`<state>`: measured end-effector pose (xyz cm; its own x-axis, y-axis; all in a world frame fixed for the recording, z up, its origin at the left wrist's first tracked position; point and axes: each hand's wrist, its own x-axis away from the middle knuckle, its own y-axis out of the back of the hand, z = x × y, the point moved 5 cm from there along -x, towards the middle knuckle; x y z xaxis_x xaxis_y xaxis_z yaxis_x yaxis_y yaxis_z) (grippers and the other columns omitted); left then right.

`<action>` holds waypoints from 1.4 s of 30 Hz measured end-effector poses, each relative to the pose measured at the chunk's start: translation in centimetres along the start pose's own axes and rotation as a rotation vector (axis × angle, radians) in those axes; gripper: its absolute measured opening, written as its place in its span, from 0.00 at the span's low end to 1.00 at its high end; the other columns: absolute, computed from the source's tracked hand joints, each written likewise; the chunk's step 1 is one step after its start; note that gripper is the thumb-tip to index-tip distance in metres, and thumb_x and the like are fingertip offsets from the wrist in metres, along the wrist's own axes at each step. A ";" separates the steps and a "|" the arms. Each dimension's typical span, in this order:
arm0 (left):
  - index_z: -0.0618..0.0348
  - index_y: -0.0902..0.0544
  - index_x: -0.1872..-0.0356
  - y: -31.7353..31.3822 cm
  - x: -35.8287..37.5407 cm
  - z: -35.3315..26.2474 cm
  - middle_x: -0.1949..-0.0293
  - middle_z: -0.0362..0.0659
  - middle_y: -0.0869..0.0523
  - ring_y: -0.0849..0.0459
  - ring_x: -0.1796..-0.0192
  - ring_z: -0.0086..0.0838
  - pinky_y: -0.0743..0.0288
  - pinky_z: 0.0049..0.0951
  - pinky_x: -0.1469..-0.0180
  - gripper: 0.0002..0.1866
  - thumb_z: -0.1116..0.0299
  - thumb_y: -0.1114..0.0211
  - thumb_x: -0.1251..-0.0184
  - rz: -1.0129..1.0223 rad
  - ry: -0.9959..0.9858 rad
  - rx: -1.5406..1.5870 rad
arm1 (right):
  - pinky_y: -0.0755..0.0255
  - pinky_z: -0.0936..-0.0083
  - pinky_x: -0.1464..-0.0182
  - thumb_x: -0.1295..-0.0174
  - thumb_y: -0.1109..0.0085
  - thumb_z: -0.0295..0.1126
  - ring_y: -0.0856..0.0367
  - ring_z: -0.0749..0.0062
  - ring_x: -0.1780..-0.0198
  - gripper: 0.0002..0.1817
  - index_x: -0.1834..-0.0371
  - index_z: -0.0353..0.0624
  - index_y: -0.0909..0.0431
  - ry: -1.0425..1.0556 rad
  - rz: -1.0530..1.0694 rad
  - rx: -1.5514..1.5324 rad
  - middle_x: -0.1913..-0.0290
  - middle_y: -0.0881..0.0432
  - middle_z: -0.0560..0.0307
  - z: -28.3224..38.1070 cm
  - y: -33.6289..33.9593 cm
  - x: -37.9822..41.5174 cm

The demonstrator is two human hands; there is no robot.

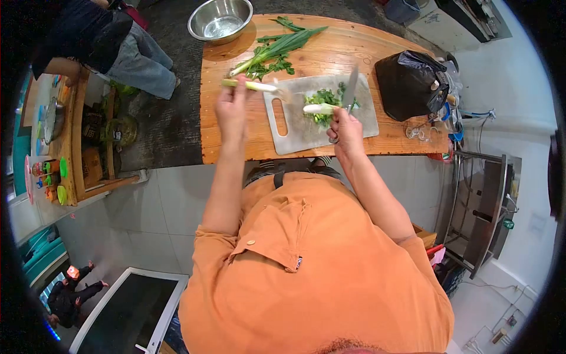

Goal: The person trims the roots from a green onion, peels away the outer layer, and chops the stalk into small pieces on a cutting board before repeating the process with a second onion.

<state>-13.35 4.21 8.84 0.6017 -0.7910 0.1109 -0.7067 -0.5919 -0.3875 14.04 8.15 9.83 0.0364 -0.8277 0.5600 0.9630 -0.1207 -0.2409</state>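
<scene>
My left hand (232, 115) is closed around a scallion (250, 85), its white root end pointing right over the edge of the cutting board (295, 127). My right hand (346, 128) grips a knife (351, 88), blade pointing away from me above the board. A white scallion piece (320, 109) sits right at the right hand's fingertips, over chopped greens (324, 99) on the board. Further back on the wooden table (342, 44) lie a long green scallion (289, 44) and leafy herbs (282, 64).
A steel bowl (221, 22) stands at the table's far left corner. On the right side sits a black plastic bag (407, 85) beside small items. Another person (132, 56) stands at far left near a wooden shelf (76, 141). The table's near edge runs before my waist.
</scene>
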 end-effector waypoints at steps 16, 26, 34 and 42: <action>0.56 0.21 0.55 3.6 0.2 1.6 0.62 0.36 0.17 0.17 0.62 0.21 0.18 0.28 0.61 0.11 0.61 0.31 0.26 -0.076 0.194 0.150 | 0.35 0.74 0.71 0.34 0.34 0.40 0.31 0.80 0.74 0.14 0.64 0.40 0.21 0.322 -0.065 0.851 0.77 0.27 0.66 -5.6 12.3 -2.3; 0.54 0.19 0.54 0.9 2.0 5.1 0.65 0.38 0.15 0.16 0.64 0.24 0.19 0.28 0.62 0.10 0.60 0.32 0.25 -0.027 0.406 0.131 | 0.32 0.67 0.67 0.38 0.35 0.35 0.29 0.68 0.73 0.13 0.64 0.35 0.20 0.573 -0.463 1.022 0.75 0.26 0.52 0.9 24.9 -6.6; 0.62 0.19 0.45 -3.3 3.2 6.2 0.57 0.42 0.13 0.14 0.58 0.25 0.18 0.29 0.57 0.17 0.60 0.34 0.25 0.111 0.485 0.032 | 0.25 0.54 0.54 0.38 0.39 0.36 0.17 0.39 0.55 0.17 0.52 0.35 0.17 0.676 -0.657 1.237 0.58 0.15 0.38 4.0 26.1 -10.1; 0.63 0.22 0.36 -5.9 4.0 5.2 0.52 0.40 0.15 0.15 0.54 0.25 0.19 0.30 0.51 0.21 0.70 0.32 0.28 0.271 0.452 0.000 | 0.35 0.79 0.70 0.33 0.33 0.41 0.29 0.83 0.73 0.14 0.57 0.41 0.16 0.458 -0.120 0.748 0.75 0.21 0.67 1.9 14.3 -8.1</action>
<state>-4.87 5.29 6.84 0.1763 -0.9036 0.3903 -0.8149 -0.3564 -0.4570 28.06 14.22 3.37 -0.0320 -0.9900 0.1372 0.8818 0.0367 0.4702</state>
